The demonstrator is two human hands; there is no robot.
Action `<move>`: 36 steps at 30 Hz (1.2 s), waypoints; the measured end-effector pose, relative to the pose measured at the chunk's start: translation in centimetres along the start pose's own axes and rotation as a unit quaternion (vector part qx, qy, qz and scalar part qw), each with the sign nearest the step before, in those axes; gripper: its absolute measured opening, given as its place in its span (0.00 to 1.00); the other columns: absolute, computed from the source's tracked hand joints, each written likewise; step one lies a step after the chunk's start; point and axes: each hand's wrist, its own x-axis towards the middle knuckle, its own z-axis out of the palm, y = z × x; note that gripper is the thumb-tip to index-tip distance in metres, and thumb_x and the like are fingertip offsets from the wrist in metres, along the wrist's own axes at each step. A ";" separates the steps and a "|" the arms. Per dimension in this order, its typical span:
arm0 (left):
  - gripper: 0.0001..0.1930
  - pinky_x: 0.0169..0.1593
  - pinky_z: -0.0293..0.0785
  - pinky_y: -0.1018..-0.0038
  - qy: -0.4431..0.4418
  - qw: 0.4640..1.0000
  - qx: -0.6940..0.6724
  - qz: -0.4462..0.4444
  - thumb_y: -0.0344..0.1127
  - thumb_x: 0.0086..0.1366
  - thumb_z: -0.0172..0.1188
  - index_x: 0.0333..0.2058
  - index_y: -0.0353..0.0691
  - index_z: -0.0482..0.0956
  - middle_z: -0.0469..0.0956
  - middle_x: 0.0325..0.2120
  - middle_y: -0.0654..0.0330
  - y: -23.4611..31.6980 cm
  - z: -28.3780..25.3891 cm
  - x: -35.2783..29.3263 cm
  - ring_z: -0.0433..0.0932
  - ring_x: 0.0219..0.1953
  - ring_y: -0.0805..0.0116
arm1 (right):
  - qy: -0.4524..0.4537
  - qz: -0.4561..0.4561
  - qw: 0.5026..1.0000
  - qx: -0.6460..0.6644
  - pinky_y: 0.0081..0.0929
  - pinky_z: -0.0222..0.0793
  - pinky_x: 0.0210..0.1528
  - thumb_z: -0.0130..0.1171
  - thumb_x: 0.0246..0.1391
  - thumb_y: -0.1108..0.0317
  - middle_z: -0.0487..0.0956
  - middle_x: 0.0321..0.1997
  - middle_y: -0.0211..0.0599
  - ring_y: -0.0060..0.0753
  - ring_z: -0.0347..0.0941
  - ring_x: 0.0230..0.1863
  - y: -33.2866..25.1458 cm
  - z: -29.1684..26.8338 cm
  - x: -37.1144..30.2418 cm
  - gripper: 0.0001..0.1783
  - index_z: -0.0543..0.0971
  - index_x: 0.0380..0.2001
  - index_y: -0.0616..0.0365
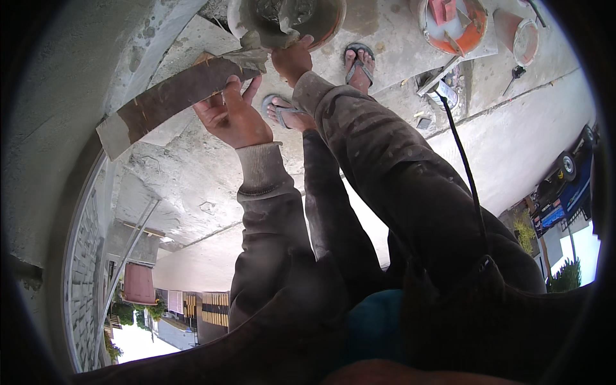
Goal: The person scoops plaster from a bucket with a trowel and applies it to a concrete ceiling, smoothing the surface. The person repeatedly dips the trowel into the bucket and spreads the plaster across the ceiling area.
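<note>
left hand (232,119) grips a wooden board (168,96); right hand (292,59) reaches into the mortar pan (330,25).

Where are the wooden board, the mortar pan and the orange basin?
wooden board (173,96), head view, middle of its dark face.
mortar pan (324,22), head view, its inner wall at right.
orange basin (478,29), head view, its right rim.

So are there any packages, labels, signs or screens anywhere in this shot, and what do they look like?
None that I can make out: no package, label, sign or screen shows.
Nearest to containers: a grey mortar pan at top centre, by the right hand, and a round orange basin at top right.
</note>
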 end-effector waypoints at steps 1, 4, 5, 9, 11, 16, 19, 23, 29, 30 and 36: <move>0.18 0.43 0.90 0.58 -0.001 1.000 0.010 0.012 0.22 0.64 0.58 0.52 0.37 0.70 0.75 0.42 0.55 -0.8 0.0 1.0 0.80 0.41 0.62 | -0.030 0.015 0.998 0.057 0.39 0.78 0.42 0.62 0.55 0.54 0.79 0.47 0.59 0.52 0.81 0.43 -0.8 -2.3 -2.4 0.51 0.46 0.70 0.65; 0.17 0.40 0.91 0.59 -0.016 1.000 0.013 -0.007 0.20 0.63 0.57 0.51 0.36 0.71 0.75 0.43 0.55 -3.2 1.6 2.7 0.80 0.42 0.63 | -0.096 0.017 0.968 0.232 0.31 0.72 0.23 0.57 0.60 0.59 0.77 0.32 0.40 0.32 0.76 0.25 0.8 -9.4 -7.1 0.30 0.62 0.61 0.56; 0.17 0.40 0.91 0.59 -0.020 0.999 0.024 -0.011 0.20 0.62 0.57 0.50 0.36 0.72 0.75 0.43 0.55 -3.5 2.1 3.0 0.79 0.42 0.64 | -0.142 0.012 0.953 0.268 0.30 0.71 0.22 0.55 0.62 0.61 0.76 0.30 0.37 0.29 0.74 0.22 1.4 -11.3 -8.5 0.26 0.64 0.60 0.55; 0.15 0.40 0.91 0.59 -0.036 0.996 0.076 -0.020 0.19 0.62 0.57 0.48 0.32 0.72 0.75 0.42 0.54 -4.7 3.3 4.5 0.79 0.43 0.64 | -0.246 0.001 0.923 0.297 0.24 0.69 0.21 0.51 0.67 0.60 0.76 0.31 0.33 0.24 0.73 0.21 0.5 -14.8 -12.4 0.19 0.66 0.58 0.51; 0.14 0.40 0.90 0.59 -0.045 0.993 0.107 -0.024 0.19 0.62 0.58 0.47 0.29 0.72 0.76 0.42 0.53 -5.1 3.7 4.8 0.80 0.44 0.62 | -0.256 -0.032 0.929 0.266 0.23 0.68 0.20 0.51 0.70 0.56 0.76 0.28 0.32 0.22 0.71 0.19 0.4 -14.5 -12.0 0.21 0.67 0.60 0.52; 0.11 0.36 0.88 0.64 -0.051 0.990 0.130 -0.016 0.22 0.60 0.60 0.41 0.29 0.74 0.77 0.39 0.53 -5.1 4.6 5.0 0.80 0.39 0.66 | -0.249 -0.074 0.941 0.217 0.19 0.65 0.18 0.52 0.71 0.55 0.75 0.24 0.30 0.19 0.68 0.16 0.2 -12.3 -11.5 0.20 0.70 0.57 0.57; 0.12 0.37 0.90 0.60 -0.043 0.987 0.150 -0.023 0.22 0.59 0.61 0.42 0.27 0.72 0.76 0.39 0.51 -4.9 4.7 5.2 0.81 0.40 0.61 | -0.223 -0.146 0.949 0.172 0.19 0.64 0.18 0.54 0.70 0.56 0.75 0.24 0.30 0.18 0.68 0.16 2.7 -11.2 -9.9 0.20 0.72 0.56 0.58; 0.13 0.39 0.91 0.56 -0.020 0.988 0.147 -0.039 0.20 0.59 0.61 0.42 0.25 0.70 0.75 0.40 0.48 -5.1 4.3 5.5 0.82 0.40 0.56 | -0.191 -0.140 0.964 0.118 0.19 0.64 0.18 0.55 0.69 0.55 0.74 0.23 0.29 0.17 0.68 0.16 4.6 -12.0 -7.6 0.21 0.73 0.56 0.60; 0.13 0.36 0.90 0.60 -0.042 0.994 0.102 -0.017 0.24 0.59 0.62 0.42 0.29 0.72 0.76 0.40 0.53 -5.2 2.9 7.0 0.79 0.39 0.65 | -0.119 -0.095 0.987 0.043 0.20 0.64 0.18 0.56 0.68 0.55 0.74 0.22 0.28 0.17 0.68 0.15 4.5 -13.1 -6.3 0.23 0.73 0.56 0.61; 0.13 0.37 0.90 0.60 -0.044 0.993 0.112 -0.021 0.24 0.59 0.62 0.41 0.29 0.72 0.76 0.39 0.53 -5.3 2.8 7.2 0.79 0.39 0.65 | -0.124 -0.101 0.986 0.056 0.20 0.64 0.18 0.56 0.68 0.54 0.74 0.22 0.28 0.17 0.68 0.15 4.1 -13.2 -6.8 0.23 0.73 0.56 0.61; 0.10 0.41 0.90 0.56 -0.052 0.990 0.115 -0.062 0.22 0.60 0.61 0.35 0.32 0.68 0.74 0.37 0.51 -5.7 2.3 7.7 0.79 0.40 0.62 | -0.150 -0.138 0.976 0.078 0.19 0.63 0.18 0.57 0.68 0.53 0.74 0.23 0.28 0.17 0.68 0.15 3.1 -12.7 -9.2 0.23 0.72 0.55 0.61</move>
